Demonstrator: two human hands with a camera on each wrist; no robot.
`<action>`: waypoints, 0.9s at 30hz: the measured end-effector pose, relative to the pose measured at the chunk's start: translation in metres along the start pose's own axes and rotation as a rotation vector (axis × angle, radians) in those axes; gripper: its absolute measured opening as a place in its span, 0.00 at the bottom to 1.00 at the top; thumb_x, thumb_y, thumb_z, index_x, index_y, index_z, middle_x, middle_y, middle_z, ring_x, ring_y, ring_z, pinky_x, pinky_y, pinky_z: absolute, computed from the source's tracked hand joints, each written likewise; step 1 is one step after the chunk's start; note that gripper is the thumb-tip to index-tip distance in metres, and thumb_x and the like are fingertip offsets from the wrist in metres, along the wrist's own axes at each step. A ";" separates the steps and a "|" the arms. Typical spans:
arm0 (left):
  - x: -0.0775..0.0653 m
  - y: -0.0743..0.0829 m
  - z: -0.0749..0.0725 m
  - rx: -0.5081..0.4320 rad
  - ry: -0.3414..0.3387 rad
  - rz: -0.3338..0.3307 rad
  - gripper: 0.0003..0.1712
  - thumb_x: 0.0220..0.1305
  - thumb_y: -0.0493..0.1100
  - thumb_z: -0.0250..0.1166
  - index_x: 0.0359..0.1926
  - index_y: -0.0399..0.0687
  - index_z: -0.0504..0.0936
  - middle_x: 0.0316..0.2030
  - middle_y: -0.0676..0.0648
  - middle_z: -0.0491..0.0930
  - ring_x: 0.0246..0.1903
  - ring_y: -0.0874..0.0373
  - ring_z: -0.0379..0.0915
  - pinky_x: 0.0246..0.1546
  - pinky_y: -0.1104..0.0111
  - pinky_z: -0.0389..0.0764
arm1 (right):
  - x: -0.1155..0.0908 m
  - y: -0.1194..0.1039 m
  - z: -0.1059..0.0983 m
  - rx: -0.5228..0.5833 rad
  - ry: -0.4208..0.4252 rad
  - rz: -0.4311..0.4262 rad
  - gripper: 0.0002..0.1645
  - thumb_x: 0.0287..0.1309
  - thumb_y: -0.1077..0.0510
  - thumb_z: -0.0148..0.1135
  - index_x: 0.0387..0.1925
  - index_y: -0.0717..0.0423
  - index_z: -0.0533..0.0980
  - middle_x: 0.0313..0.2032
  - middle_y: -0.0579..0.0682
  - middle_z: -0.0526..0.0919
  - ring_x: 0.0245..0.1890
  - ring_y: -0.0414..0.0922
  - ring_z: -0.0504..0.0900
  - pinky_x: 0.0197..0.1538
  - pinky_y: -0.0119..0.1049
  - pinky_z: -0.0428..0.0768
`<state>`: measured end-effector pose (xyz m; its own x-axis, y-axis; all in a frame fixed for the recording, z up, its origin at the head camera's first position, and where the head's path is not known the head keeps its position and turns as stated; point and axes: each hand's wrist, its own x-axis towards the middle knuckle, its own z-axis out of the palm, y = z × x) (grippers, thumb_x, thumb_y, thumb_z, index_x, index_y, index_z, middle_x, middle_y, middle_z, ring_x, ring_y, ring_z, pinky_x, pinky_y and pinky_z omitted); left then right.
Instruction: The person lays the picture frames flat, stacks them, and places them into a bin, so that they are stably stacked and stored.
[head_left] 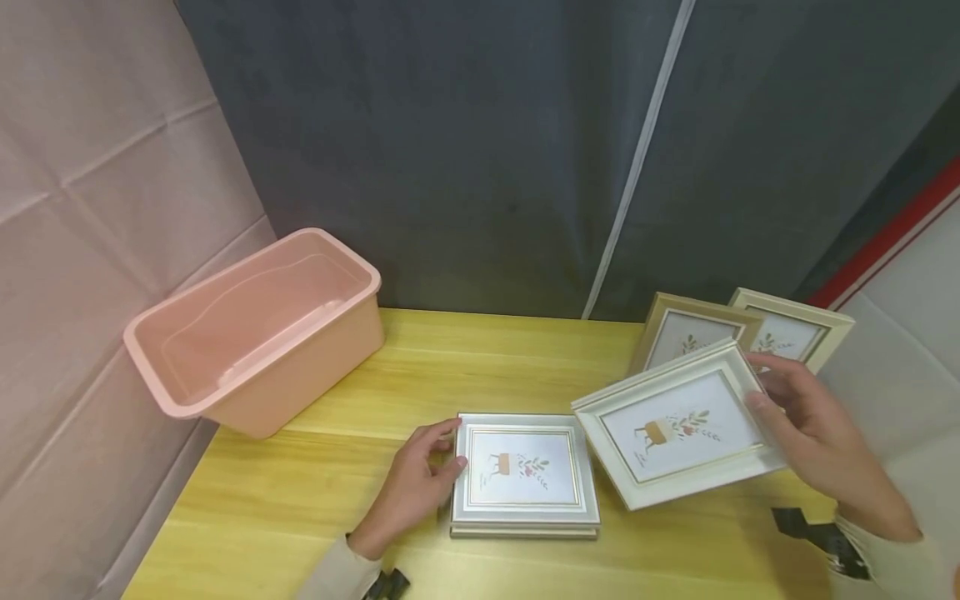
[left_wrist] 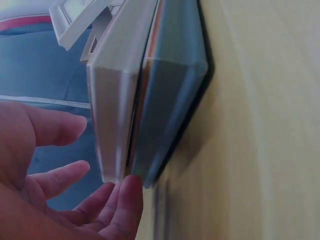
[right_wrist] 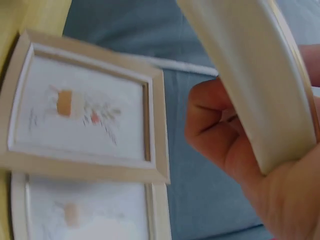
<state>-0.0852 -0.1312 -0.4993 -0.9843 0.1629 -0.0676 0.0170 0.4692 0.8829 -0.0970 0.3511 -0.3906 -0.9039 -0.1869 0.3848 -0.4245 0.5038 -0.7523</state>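
Observation:
A white picture frame (head_left: 678,425) with a plant print is gripped at its right end by my right hand (head_left: 806,425), tilted above the table. In the right wrist view, the fingers (right_wrist: 210,115) wrap behind the edge of this held frame (right_wrist: 250,75). Two stacked picture frames (head_left: 525,471) lie flat at the table's front middle, the upper one silver-white. My left hand (head_left: 416,483) is at the left edge of that stack, fingers loosely bent. The left wrist view shows its fingertips (left_wrist: 131,200) at the corner of the stacked frames (left_wrist: 145,95), thumb apart from them.
A tan picture frame (head_left: 693,329) and a cream picture frame (head_left: 798,325) stand leaning at the back right, partly behind the held one. A pink plastic bin (head_left: 300,358) sits at the back left of the wooden table (head_left: 300,492). A dark curtain (head_left: 450,150) hangs behind.

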 end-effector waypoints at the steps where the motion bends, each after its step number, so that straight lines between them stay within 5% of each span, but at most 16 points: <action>1: 0.000 0.001 -0.001 0.004 0.008 0.006 0.34 0.70 0.44 0.71 0.75 0.60 0.74 0.63 0.47 0.78 0.55 0.52 0.79 0.44 0.71 0.85 | 0.001 -0.001 0.003 0.046 -0.009 -0.009 0.35 0.68 0.81 0.52 0.74 0.67 0.64 0.55 0.31 0.84 0.39 0.32 0.88 0.27 0.32 0.86; 7: -0.001 0.016 -0.005 0.004 0.079 0.065 0.29 0.72 0.44 0.70 0.72 0.59 0.76 0.63 0.48 0.79 0.57 0.50 0.79 0.50 0.65 0.86 | 0.007 -0.006 0.021 0.359 -0.101 -0.028 0.32 0.73 0.80 0.43 0.75 0.69 0.58 0.59 0.39 0.85 0.41 0.39 0.91 0.27 0.41 0.89; 12: 0.005 0.032 -0.005 -0.055 0.079 0.115 0.24 0.75 0.47 0.67 0.69 0.64 0.78 0.66 0.49 0.79 0.60 0.52 0.79 0.54 0.65 0.85 | 0.008 -0.009 0.034 0.443 -0.136 -0.015 0.32 0.76 0.77 0.40 0.77 0.66 0.56 0.58 0.41 0.86 0.39 0.44 0.92 0.26 0.46 0.89; 27: 0.033 0.063 0.008 -0.343 -0.216 0.285 0.26 0.84 0.48 0.50 0.75 0.44 0.71 0.73 0.42 0.73 0.73 0.40 0.68 0.73 0.63 0.71 | 0.009 -0.021 0.073 0.544 -0.240 0.056 0.30 0.81 0.72 0.39 0.78 0.59 0.55 0.61 0.41 0.85 0.38 0.51 0.93 0.26 0.56 0.88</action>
<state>-0.1155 -0.0891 -0.4503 -0.8894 0.4364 0.1358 0.1856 0.0734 0.9799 -0.0999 0.2777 -0.4101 -0.8856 -0.3895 0.2529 -0.2849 0.0257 -0.9582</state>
